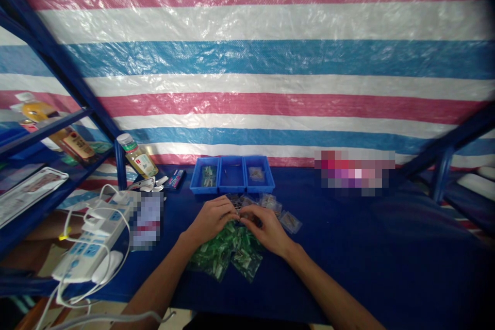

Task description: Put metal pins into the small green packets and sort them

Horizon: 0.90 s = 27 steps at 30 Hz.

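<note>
My left hand (pixel 217 218) and my right hand (pixel 267 227) meet fingertip to fingertip at the middle of the blue table (pixel 348 258). Both are closed in a pinch, and what lies between the fingers is too small and covered to make out. Below them spreads a pile of small green plastic packets (pixel 211 258), with one packet (pixel 247 263) at its near right side. Just beyond my fingers lie several clear packets with small dark or brownish pieces inside, one of them a flat clear packet (pixel 291 221) right of my right hand.
Three joined blue bins (pixel 232 189) stand behind my hands; the left holds green packets, the right a clear packet. A power strip (pixel 93 240) with tangled white cables, a drink bottle (pixel 139 157) and a small blue box (pixel 176 179) are on the left. A striped sheet (pixel 270 82) hangs behind.
</note>
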Each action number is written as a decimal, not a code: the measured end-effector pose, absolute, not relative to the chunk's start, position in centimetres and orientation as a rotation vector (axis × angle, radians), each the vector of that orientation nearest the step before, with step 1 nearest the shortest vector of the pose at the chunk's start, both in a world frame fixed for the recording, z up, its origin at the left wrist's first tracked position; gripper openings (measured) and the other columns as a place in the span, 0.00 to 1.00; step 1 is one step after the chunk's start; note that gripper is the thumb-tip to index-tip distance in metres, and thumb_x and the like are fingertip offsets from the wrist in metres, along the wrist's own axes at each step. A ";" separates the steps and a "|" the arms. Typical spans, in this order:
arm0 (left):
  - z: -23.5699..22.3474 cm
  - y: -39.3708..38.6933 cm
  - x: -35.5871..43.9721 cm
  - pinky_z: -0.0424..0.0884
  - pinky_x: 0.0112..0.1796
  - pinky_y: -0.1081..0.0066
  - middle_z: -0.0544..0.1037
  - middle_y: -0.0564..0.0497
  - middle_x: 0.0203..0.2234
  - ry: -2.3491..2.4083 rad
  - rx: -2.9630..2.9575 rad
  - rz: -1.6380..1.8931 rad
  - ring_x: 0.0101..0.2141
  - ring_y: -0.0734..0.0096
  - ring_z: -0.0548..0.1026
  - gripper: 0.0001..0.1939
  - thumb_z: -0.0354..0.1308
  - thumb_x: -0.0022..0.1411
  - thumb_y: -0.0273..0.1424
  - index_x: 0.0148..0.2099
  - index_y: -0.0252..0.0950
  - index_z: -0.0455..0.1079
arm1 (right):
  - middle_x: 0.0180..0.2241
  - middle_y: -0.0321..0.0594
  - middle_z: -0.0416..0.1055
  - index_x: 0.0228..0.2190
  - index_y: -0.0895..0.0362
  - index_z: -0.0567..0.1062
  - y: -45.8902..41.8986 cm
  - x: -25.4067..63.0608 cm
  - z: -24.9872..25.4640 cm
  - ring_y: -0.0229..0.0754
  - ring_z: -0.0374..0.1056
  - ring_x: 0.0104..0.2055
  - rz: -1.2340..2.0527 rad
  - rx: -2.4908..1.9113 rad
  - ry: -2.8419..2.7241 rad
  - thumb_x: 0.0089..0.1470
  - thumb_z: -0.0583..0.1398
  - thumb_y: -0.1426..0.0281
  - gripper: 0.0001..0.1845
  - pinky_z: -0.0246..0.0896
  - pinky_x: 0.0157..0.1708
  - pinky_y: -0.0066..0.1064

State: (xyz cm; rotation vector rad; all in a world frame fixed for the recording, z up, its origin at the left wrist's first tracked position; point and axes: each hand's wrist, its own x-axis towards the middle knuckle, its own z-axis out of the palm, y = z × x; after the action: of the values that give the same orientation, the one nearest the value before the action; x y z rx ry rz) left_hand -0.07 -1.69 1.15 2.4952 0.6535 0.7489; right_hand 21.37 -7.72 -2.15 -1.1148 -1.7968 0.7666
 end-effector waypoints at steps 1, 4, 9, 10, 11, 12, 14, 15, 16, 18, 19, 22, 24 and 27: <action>1.0 -1.6 -0.1 0.69 0.41 0.70 0.79 0.48 0.34 0.649 2.488 0.751 0.39 0.67 0.75 0.11 0.55 0.73 0.32 0.39 0.34 0.76 | 0.28 0.35 0.75 0.44 0.53 0.78 -7.7 21.3 -2.2 0.39 0.68 0.26 0.775 -1.121 -1.789 0.65 0.61 0.63 0.10 0.61 0.28 0.29; 0.6 -1.5 -0.2 0.71 0.43 0.70 0.80 0.47 0.37 0.660 2.469 0.752 0.40 0.67 0.76 0.11 0.53 0.74 0.31 0.43 0.34 0.77 | 0.27 0.35 0.74 0.42 0.53 0.78 -7.6 21.3 -2.4 0.39 0.67 0.25 0.775 -1.132 -1.765 0.65 0.61 0.63 0.09 0.60 0.27 0.29; 0.2 -1.7 0.0 0.72 0.42 0.72 0.81 0.50 0.37 0.748 2.389 0.783 0.38 0.69 0.79 0.07 0.58 0.71 0.32 0.47 0.36 0.76 | 0.26 0.34 0.72 0.39 0.53 0.76 -7.6 21.4 -2.3 0.39 0.68 0.25 0.789 -1.140 -1.714 0.65 0.60 0.64 0.07 0.60 0.27 0.29; 0.3 -1.8 0.0 0.72 0.42 0.72 0.81 0.50 0.36 0.768 2.368 0.802 0.38 0.70 0.79 0.07 0.59 0.71 0.32 0.48 0.36 0.75 | 0.26 0.34 0.73 0.40 0.53 0.75 -7.6 21.4 -2.2 0.39 0.69 0.26 0.806 -1.141 -1.687 0.65 0.60 0.64 0.07 0.60 0.27 0.29; 0.4 -1.8 0.1 0.72 0.42 0.72 0.81 0.50 0.36 0.783 2.356 0.819 0.37 0.70 0.79 0.08 0.60 0.70 0.32 0.49 0.36 0.75 | 0.27 0.34 0.73 0.41 0.53 0.75 -7.6 21.4 -2.2 0.40 0.69 0.26 0.825 -1.139 -1.651 0.65 0.60 0.63 0.07 0.61 0.27 0.29; 0.5 -1.9 0.2 0.73 0.41 0.71 0.81 0.50 0.36 0.785 2.359 0.836 0.37 0.70 0.79 0.08 0.60 0.70 0.31 0.49 0.36 0.75 | 0.27 0.34 0.74 0.42 0.53 0.74 -7.6 21.3 -2.2 0.40 0.70 0.26 0.851 -1.133 -1.607 0.65 0.61 0.63 0.08 0.61 0.27 0.29; 0.8 -2.0 0.3 0.73 0.42 0.70 0.82 0.48 0.37 0.735 2.405 0.854 0.38 0.68 0.78 0.08 0.57 0.72 0.29 0.48 0.36 0.76 | 0.29 0.34 0.74 0.47 0.52 0.70 -7.6 21.3 -2.3 0.39 0.70 0.26 0.913 -1.108 -1.505 0.64 0.61 0.61 0.12 0.63 0.28 0.30; 0.9 -2.0 0.3 0.74 0.43 0.69 0.82 0.47 0.38 0.694 2.431 0.861 0.39 0.68 0.78 0.10 0.55 0.72 0.28 0.49 0.37 0.76 | 0.30 0.33 0.74 0.49 0.51 0.68 -7.5 21.2 -2.3 0.39 0.70 0.25 0.944 -1.089 -1.455 0.64 0.61 0.61 0.15 0.63 0.27 0.30; 1.1 -2.0 0.3 0.74 0.43 0.67 0.82 0.47 0.40 0.651 2.451 0.870 0.41 0.67 0.78 0.12 0.53 0.72 0.26 0.51 0.37 0.77 | 0.31 0.33 0.74 0.50 0.51 0.66 -7.5 21.2 -2.3 0.38 0.69 0.24 0.973 -1.069 -1.412 0.64 0.61 0.61 0.16 0.63 0.27 0.30; 1.2 -2.0 0.2 0.75 0.46 0.65 0.82 0.46 0.44 0.591 2.469 0.884 0.44 0.65 0.78 0.16 0.52 0.71 0.23 0.55 0.38 0.76 | 0.30 0.32 0.72 0.48 0.51 0.65 -7.4 21.2 -2.3 0.37 0.68 0.24 1.008 -1.034 -1.354 0.63 0.62 0.60 0.16 0.63 0.26 0.29; 1.2 -2.0 0.2 0.75 0.47 0.64 0.82 0.46 0.45 0.580 2.471 0.889 0.45 0.65 0.77 0.18 0.52 0.70 0.22 0.57 0.39 0.75 | 0.29 0.31 0.72 0.46 0.51 0.67 -7.4 21.2 -2.2 0.37 0.68 0.23 1.019 -1.023 -1.339 0.64 0.62 0.60 0.14 0.62 0.26 0.29; 0.9 -1.9 0.1 0.75 0.49 0.63 0.82 0.46 0.47 0.592 2.476 0.912 0.49 0.64 0.77 0.22 0.51 0.69 0.20 0.60 0.40 0.74 | 0.28 0.33 0.72 0.42 0.53 0.72 -7.4 21.4 -1.8 0.38 0.69 0.25 1.065 -0.996 -1.336 0.64 0.60 0.60 0.10 0.63 0.28 0.30; 0.6 -1.7 0.1 0.75 0.50 0.62 0.82 0.46 0.46 0.617 2.482 0.934 0.49 0.64 0.77 0.19 0.53 0.70 0.22 0.59 0.40 0.74 | 0.29 0.35 0.75 0.43 0.53 0.74 -7.5 21.5 -1.6 0.39 0.70 0.26 1.091 -0.981 -1.350 0.65 0.59 0.62 0.10 0.65 0.30 0.31; 0.3 -1.5 0.1 0.76 0.47 0.64 0.83 0.46 0.42 0.661 2.485 0.953 0.46 0.64 0.78 0.13 0.58 0.70 0.28 0.55 0.39 0.77 | 0.29 0.36 0.76 0.45 0.53 0.77 -7.5 21.7 -1.6 0.41 0.72 0.27 1.086 -0.969 -1.415 0.64 0.57 0.65 0.12 0.68 0.33 0.33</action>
State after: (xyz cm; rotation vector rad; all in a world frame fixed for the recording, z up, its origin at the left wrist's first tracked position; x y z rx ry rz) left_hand 0.05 -1.55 0.34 2.4847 0.6612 0.9525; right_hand 21.71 -7.49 -1.64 -0.9690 -1.4146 1.0858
